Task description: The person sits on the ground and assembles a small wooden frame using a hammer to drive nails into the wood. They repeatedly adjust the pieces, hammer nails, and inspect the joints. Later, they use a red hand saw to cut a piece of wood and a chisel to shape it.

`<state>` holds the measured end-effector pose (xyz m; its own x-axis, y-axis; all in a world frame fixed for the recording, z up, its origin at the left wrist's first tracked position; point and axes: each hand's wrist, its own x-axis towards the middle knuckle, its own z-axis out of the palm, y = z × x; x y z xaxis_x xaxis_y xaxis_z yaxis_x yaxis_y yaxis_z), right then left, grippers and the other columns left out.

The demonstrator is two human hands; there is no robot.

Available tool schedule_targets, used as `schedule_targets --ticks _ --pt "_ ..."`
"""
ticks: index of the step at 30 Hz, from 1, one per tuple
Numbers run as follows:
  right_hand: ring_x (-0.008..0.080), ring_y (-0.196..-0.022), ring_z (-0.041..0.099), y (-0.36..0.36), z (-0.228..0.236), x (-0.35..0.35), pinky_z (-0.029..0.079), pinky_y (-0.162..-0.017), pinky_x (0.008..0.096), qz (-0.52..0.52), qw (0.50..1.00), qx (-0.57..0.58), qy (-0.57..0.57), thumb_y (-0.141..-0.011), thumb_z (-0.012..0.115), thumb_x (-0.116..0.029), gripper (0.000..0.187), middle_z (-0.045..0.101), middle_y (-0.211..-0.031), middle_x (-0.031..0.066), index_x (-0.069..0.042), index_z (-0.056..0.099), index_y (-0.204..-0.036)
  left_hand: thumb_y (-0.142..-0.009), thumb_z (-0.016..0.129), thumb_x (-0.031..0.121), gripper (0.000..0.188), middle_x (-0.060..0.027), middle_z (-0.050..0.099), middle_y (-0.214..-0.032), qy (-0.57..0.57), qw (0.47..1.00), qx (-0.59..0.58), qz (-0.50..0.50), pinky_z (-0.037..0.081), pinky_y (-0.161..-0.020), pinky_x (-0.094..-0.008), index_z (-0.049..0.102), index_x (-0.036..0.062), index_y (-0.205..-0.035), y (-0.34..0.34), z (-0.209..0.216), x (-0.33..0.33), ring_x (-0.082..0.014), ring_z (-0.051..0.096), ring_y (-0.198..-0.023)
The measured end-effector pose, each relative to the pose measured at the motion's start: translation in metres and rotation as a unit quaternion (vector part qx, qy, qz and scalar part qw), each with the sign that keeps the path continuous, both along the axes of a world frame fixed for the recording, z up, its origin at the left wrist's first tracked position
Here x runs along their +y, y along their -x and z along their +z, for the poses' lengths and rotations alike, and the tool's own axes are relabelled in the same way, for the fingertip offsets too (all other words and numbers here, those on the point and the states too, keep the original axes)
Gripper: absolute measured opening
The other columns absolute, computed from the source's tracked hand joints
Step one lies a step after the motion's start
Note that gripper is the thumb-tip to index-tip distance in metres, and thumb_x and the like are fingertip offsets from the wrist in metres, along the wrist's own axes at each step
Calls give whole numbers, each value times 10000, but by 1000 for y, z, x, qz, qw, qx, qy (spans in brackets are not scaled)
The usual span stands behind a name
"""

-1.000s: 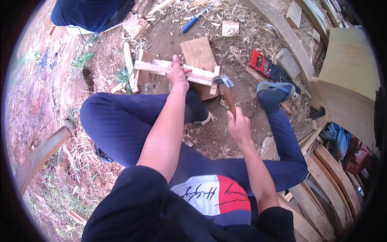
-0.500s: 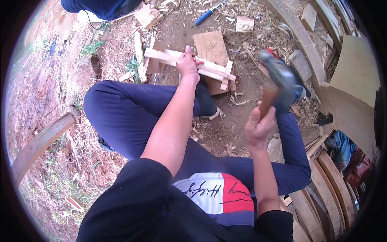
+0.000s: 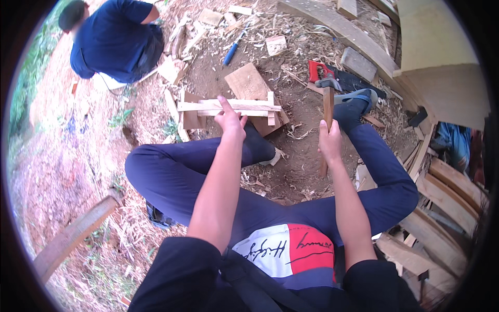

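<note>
My left hand [image 3: 230, 124] is at a small frame of pale wooden slats [image 3: 254, 107], the thumb lying across it and the fingers bent by its near edge. Short crosspieces join the slats at the right end; the left end rests by a wooden block [image 3: 194, 120]. Beneath the frame's right part lies a flat board [image 3: 246, 81] on the dirt. In my right hand [image 3: 330, 141] is a hammer [image 3: 328, 104], gripped by its wooden handle and held upright, with its metal head at the top, off to the right of the frame.
A red-handled saw [image 3: 358, 83] lies by my right foot. A blue-handled tool [image 3: 231, 53] is on the ground ahead among shavings and offcuts. Another person [image 3: 117, 41] in dark blue sits at the far left. Long planks [image 3: 343, 32] and stacked boards [image 3: 431, 244] line the right side.
The hammer, blurred and tilted earlier, is now upright and sharper. My left hand stays at the frame, which sits more level in view. The view has shifted, showing more of the other person.
</note>
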<state>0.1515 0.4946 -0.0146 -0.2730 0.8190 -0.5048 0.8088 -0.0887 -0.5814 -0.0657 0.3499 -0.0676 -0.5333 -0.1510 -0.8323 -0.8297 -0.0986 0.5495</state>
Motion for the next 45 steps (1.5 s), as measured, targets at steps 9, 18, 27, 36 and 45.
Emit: schedule_targets --ticks 9,18,27,36,45 --pt "341 -1065 613 -57 -9 -1 503 -886 458 180 933 -309 41 -885 608 -340 372 630 -1122 172 -77 539 -1139 -722 666 639 826 -141 463 -1375 326 367 470 -733 321 -1060 -475 455 126 -1333 48 10 21 -323 344 -1350" --pt "320 -1145 571 -60 -22 0 466 -954 445 166 942 -253 143 -899 579 -367 435 600 -1199 165 -60 563 -1207 -782 723 462 438 -112 621 -651 150 563 383 -717 463 -594 -359 669 28 -776 101 56 6 -212 597 -609" --pt "334 -1084 545 -29 -4 -12 451 -923 470 162 974 -93 -130 -917 557 -397 515 496 -1239 146 -89 458 -1317 -962 566 314 362 43 442 -575 -73 703 572 -417 296 -483 -228 536 52 -713 128 175 -25 -42 366 -529" --pt "335 -1090 564 -20 82 -17 465 -873 474 -119 788 380 469 -913 406 -642 730 495 -1292 177 -92 345 -1390 -951 451 536 477 37 278 -571 -314 832 322 -325 266 -441 -251 378 132 -706 56 186 -23 -85 272 -467" --pt "269 -876 673 -23 82 -19 563 -712 372 23 743 360 564 -985 423 -430 480 581 -1189 148 -98 384 -1330 -965 474 479 467 16 360 -575 -334 836 265 -345 318 -446 -260 391 128 -668 48 173 -19 -102 335 -462"
